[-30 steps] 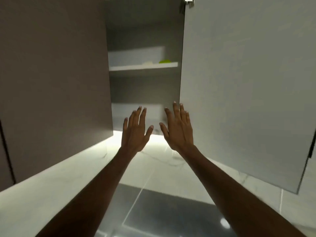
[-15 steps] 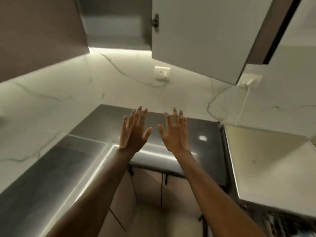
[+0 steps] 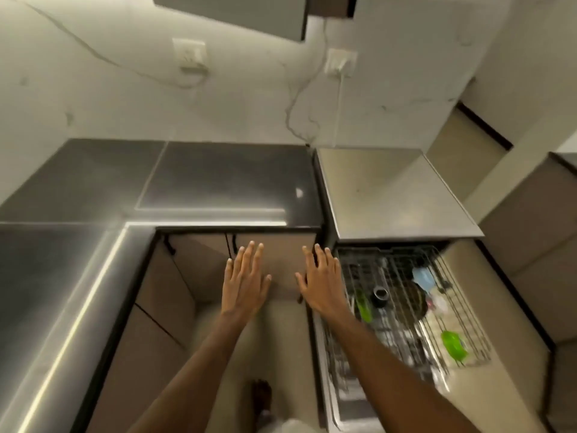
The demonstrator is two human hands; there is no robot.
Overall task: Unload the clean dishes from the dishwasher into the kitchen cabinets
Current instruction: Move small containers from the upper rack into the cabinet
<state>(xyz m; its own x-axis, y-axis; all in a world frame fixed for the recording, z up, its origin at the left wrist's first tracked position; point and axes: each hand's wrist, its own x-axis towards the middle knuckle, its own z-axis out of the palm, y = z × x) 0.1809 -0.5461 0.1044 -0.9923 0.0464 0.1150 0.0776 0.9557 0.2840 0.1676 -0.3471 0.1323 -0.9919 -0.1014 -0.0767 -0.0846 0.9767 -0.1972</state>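
The dishwasher's wire rack (image 3: 402, 257) is pulled out at lower right, under the steel top (image 3: 396, 198). In it lie a green cup (image 3: 454, 344), a light blue item (image 3: 422, 277), a black round piece (image 3: 380, 294) and a green utensil (image 3: 363, 306), all blurred. My left hand (image 3: 245, 281) and my right hand (image 3: 321, 282) hover with straight, spread fingers in front of the lower cabinet doors, holding nothing. The right hand is just left of the rack. The open door of the wall cabinet (image 3: 237, 14) shows at the top edge.
A dark L-shaped countertop (image 3: 218, 179) runs along the marble wall at left and back. Two wall sockets (image 3: 189, 54) (image 3: 340, 62) sit above it, one with a cord. Beige lower cabinets (image 3: 150, 354) line the left. My foot (image 3: 260, 398) stands on the floor below.
The view has swung down from the open wall cabinet to the counter and the dishwasher rack. Both hands stayed open and side by side, now lower in front of the base cabinets.
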